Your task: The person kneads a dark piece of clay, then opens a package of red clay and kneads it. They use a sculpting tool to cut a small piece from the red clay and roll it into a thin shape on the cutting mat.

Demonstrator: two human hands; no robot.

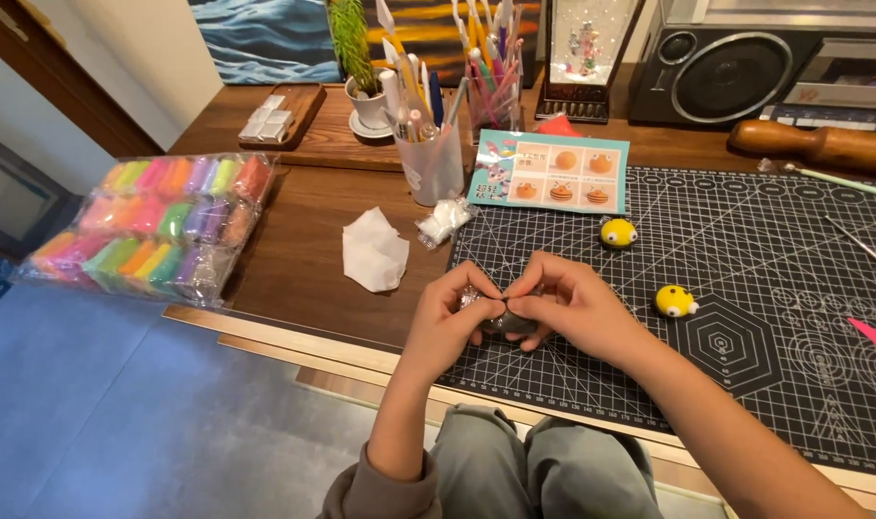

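Far out to the left of the fingers there's a clear bag of clay packets in a whole rainbow of colours, lying flat on the bench. Closer in, still left of and beyond the fingers, a crumpled white tissue and a small clear wrapper sit near the edge of the black cutting mat.

Now the main bit: the left hand and right hand are pressed in toward each other over the near left corner of the mat, and the small dark grey clay packet sits right between them. Fingers of both hands are curled shut on it, pinching at its top from either side, with a crinkly bit of clear wrap showing by the left fingers. The packet's long axis runs roughly left to right, from one hand across to the other, so neither hand is really nearer; both have it.

Beyond the fingers lies an instruction card. To the right of them are two little yellow clay figures with eyes, one further away and one nearer, both well apart from the hands.
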